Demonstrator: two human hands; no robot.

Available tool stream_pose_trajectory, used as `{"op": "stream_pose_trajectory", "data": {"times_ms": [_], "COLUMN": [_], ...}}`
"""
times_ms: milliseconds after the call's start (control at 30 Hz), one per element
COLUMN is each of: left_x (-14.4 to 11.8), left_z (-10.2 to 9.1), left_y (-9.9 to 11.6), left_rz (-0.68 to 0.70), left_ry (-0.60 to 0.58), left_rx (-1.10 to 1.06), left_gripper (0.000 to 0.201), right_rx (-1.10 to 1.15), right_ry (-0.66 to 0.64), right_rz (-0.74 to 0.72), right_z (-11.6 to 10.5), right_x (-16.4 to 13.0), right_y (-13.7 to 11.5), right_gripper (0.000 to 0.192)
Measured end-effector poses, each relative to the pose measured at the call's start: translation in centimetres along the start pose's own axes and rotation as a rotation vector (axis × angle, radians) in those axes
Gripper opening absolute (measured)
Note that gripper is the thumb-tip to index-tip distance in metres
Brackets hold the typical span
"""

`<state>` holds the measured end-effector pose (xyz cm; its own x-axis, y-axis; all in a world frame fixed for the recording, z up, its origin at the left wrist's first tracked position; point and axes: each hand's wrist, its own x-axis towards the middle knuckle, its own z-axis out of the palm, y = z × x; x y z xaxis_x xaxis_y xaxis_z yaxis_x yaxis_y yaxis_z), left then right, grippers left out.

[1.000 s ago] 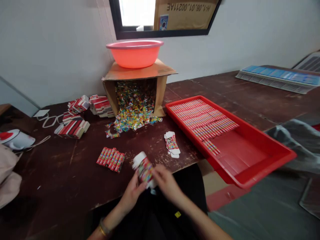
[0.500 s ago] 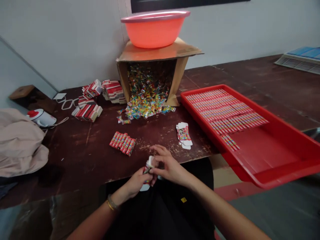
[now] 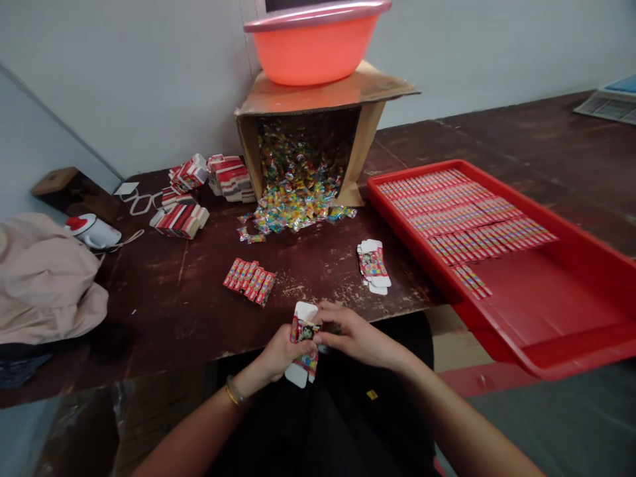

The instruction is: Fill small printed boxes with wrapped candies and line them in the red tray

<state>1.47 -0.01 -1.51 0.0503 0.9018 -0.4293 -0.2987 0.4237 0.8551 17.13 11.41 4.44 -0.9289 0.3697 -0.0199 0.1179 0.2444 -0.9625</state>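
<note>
Resting between both hands at the near edge of the surface (image 3: 163, 291) is a small printed carton (image 3: 304, 343), white flaps showing at its top and bottom ends and a bright, multicoloured print along its side. The left hand (image 3: 279, 351) has its fingers clamped around the lower part of the carton, a gold bangle (image 3: 231, 395) on that wrist. The right hand (image 3: 355, 334) comes in from the other side, its fingers pinched together on the carton's upper end near the open flap.

Just beyond the hands, a short row of filled cartons (image 3: 249, 281) lies side by side on the dark wood, and to the right of them sits a small stack of flat unfolded cartons (image 3: 374, 266). Farther back, a cardboard box (image 3: 318, 126) lies tipped on its side, with wrapped candies (image 3: 293, 205) spilling from its mouth onto the surface. An orange basin (image 3: 318, 40) stands on top of the box. Left of the box are heaps of red and white flat cartons (image 3: 189, 199). On the right, a red tray (image 3: 536, 318) overhangs the edge, with neat rows of filled cartons covering its far half. At the far left lie a beige cloth (image 3: 44, 278) and a white device with a red button (image 3: 92, 230).
</note>
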Motion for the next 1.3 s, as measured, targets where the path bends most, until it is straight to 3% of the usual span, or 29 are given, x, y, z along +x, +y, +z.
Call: {"op": "stream_pose_trajectory", "data": {"times_ms": [133, 233, 300, 400, 500, 600, 700, 800, 867, 1033, 1133, 1300], "left_x": [0.0, -0.8, -1.4, -2.0, -2.4, -3.1, -4.2, -5.3, -5.7, -5.7, -5.3, -4.7], "left_z": [1.3, 1.7, 1.6, 1.3, 1.0, 0.7, 0.6, 0.6, 0.7, 0.8, 0.7, 0.7], "left_y": [-0.8, -0.7, -0.7, -1.2, -1.9, -2.2, -1.6, -0.7, -0.4, -0.8, -1.2, -1.1], "left_rz": [0.142, 0.317, 0.373, 0.311, 0.250, 0.249, 0.285, 0.263, 0.212, -0.080, -0.254, -0.175], "left_ry": [0.228, 0.346, 0.336, 0.266, 0.261, 0.275, 0.342, 0.373, 0.341, 0.147, 0.066, 0.001], "left_rx": [0.040, 0.122, 0.206, 0.248, 0.212, 0.229, 0.330, 0.351, 0.227, -0.327, -0.439, -0.414], "left_gripper": [0.032, 0.048, 0.048, 0.035, 0.030, 0.025, 0.016, 0.022, 0.016, 0.058, 0.058, 0.039], "right_rx": [0.114, 0.146, 0.190, 0.307, 0.565, 0.898, 1.201, 1.320, 1.286, 1.024, 0.807, 0.657], "right_ry": [0.255, 0.334, 0.389, 0.504, 0.555, 0.524, 0.356, 0.181, 0.107, -0.001, 0.003, 0.043], "right_rz": [0.111, 0.141, 0.152, 0.175, 0.237, 0.336, 0.465, 0.498, 0.499, 0.557, 0.502, 0.367], "right_z": [2.6, 4.2, 5.1, 6.3, 7.4, 8.0, 7.9, 7.4, 7.2, 7.0, 6.9, 6.0], "right_x": [-1.3, -2.3, -2.8, -3.3, -3.4, -3.3, -2.8, -2.5, -2.5, -2.6, -2.4, -1.1], "right_y": [1.6, 2.6, 3.0, 3.7, 4.4, 5.0, 4.8, 3.7, 2.9, 1.9, 1.7, 1.0], "right_gripper": [0.021, 0.023, 0.025, 0.028, 0.021, 0.027, 0.026, 0.024, 0.026, 0.030, 0.029, 0.030]}}
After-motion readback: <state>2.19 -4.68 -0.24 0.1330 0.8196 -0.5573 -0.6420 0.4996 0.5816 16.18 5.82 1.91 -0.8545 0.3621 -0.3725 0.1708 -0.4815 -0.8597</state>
